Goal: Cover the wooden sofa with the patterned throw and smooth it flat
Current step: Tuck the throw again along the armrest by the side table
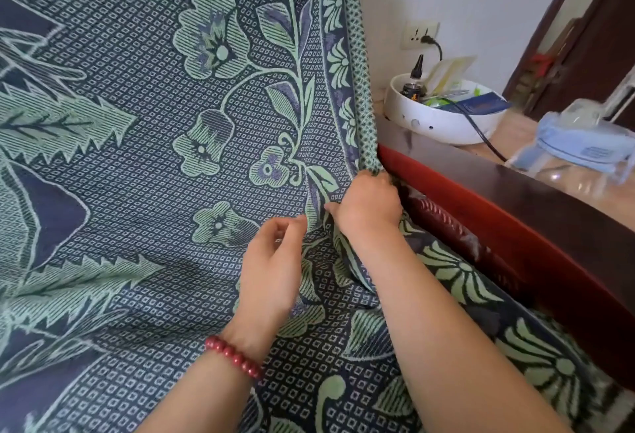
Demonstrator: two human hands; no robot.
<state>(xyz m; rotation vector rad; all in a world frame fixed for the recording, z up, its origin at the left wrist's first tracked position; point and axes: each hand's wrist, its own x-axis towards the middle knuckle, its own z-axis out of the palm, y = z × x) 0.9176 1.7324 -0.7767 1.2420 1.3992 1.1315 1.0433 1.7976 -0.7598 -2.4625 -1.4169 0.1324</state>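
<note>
The patterned throw [154,130], navy with pale green flowers and leaves, drapes over the sofa's back and seat and fills most of the view. The wooden sofa's dark red armrest [498,212] shows bare at the right. My right hand [366,205] grips the throw's edge in the corner where the back meets the armrest, fingers curled into the fabric. My left hand [273,260], with a red bead bracelet on the wrist, hovers just left of it, fingers loosely curled and its fingertips close to a fold of the throw; it holds nothing that I can see.
Beyond the armrest stands a side table with a white bowl [443,123] of small items and a clear jug with a blue lid [580,144]. A black cable runs from a wall socket [421,34]. A dark door frame [584,37] is at far right.
</note>
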